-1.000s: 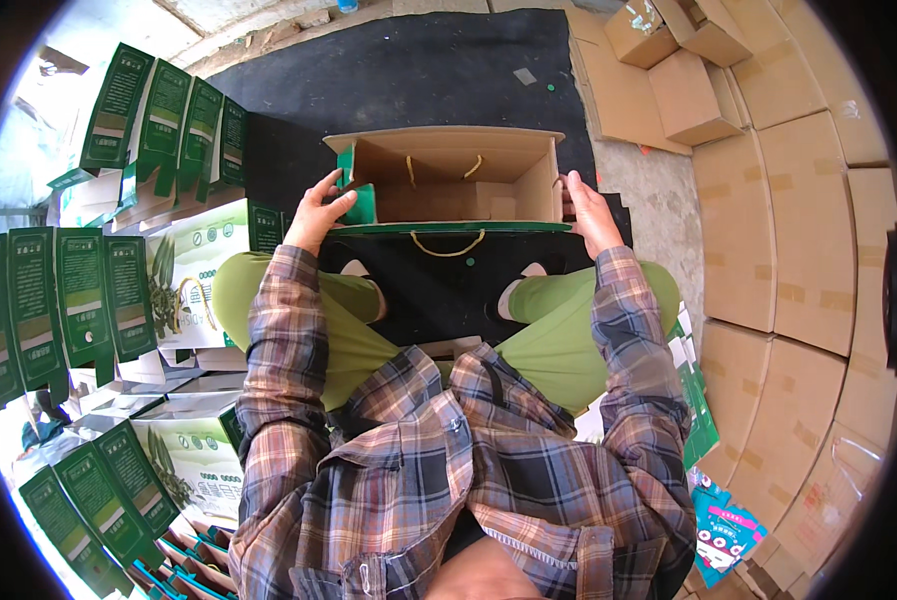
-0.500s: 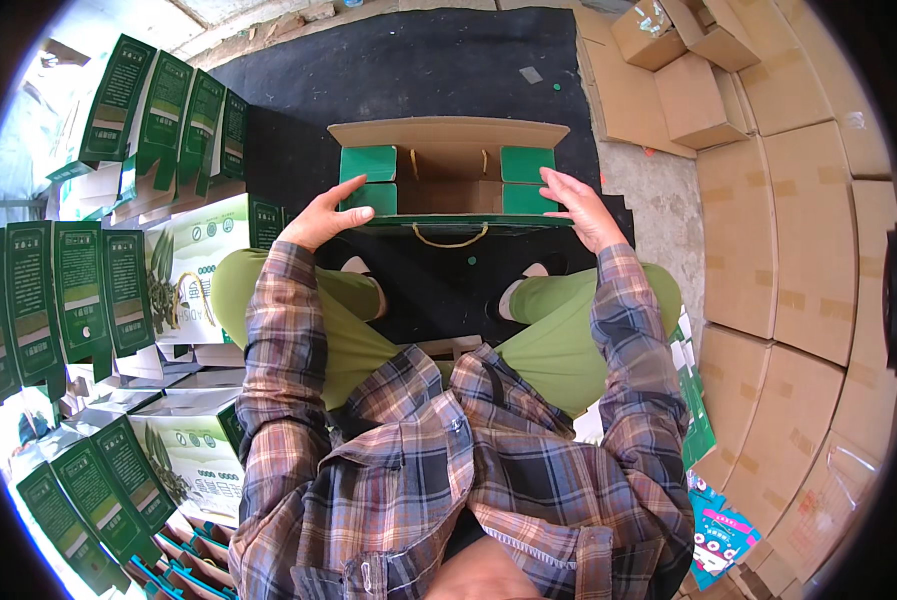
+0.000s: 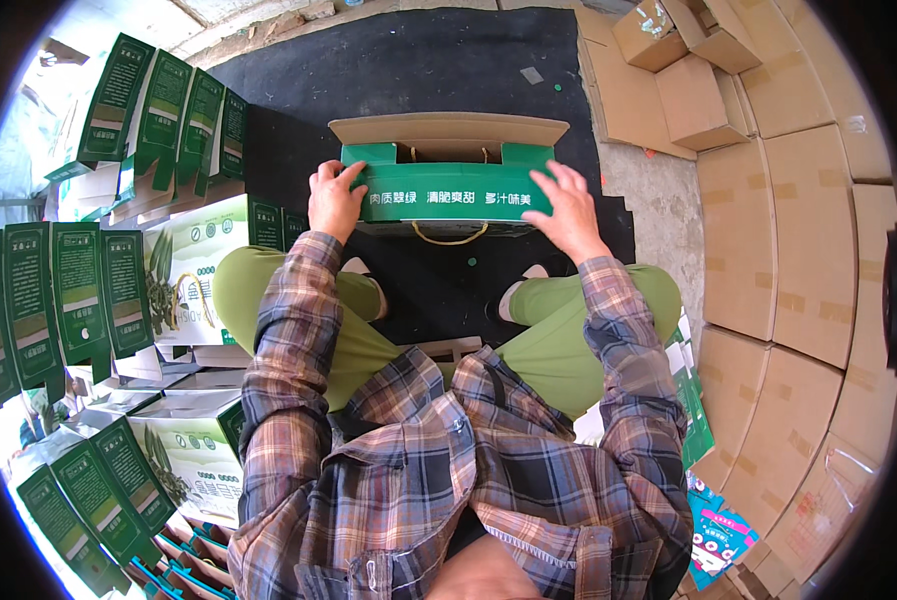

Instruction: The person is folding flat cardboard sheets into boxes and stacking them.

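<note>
Head view, green box (image 3: 448, 180) between left hand (image 3: 335, 205) and right hand (image 3: 573, 215), both loosely spread

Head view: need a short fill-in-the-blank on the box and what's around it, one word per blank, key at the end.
1. The near flap of the box, between the left hand and the right hand, is ____ with white print.
2. Below that flap hangs a rope handle coloured ____.
3. The person's trousers are ____.
4. The wall of stacked brown cartons stands on the person's ____ side.

Missing words: green; yellow; green; right.
</note>
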`<state>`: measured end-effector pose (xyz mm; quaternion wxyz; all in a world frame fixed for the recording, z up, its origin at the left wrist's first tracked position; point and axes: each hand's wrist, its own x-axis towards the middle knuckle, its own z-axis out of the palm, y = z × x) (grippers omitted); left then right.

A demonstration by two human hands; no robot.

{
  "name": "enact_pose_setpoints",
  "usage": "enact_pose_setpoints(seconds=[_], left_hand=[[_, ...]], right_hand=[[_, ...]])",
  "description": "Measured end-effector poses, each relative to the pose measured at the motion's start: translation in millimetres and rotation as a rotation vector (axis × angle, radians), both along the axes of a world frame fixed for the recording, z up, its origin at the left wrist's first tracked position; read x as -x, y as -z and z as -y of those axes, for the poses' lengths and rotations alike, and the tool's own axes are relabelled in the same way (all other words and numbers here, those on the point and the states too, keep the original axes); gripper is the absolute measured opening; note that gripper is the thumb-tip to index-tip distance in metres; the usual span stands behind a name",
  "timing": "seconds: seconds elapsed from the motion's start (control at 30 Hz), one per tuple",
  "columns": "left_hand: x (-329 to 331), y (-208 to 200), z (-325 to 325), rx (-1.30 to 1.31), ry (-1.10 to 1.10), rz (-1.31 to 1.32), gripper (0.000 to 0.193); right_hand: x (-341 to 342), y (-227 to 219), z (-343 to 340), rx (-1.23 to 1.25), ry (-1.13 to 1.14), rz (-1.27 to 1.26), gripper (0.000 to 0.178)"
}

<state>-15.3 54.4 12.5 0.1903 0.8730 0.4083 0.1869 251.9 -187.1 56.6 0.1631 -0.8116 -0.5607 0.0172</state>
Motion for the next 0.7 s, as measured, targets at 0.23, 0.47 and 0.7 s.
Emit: enact_pose_setpoints(seconds=[0.23, 0.47, 0.7], left_hand=[[-14.6, -16.2, 31.0, -0.172, 0.373, -0.115, 0.079], [-15.6, -20.8, 27.7, -0.166, 0.362, -0.209, 0.078], [-15.4, -17.6, 23.3, -0.075, 0.416, -0.231, 0.078]], right_hand=[[16.8, 2.1, -5.1, 0.183, 0.027, 0.105, 0.082], [18.0, 0.3, -10.2, 0.168, -0.002, 0.111, 0.08], [20.4, 1.9, -8.6, 0.232, -0.015, 0.078, 0.083]])
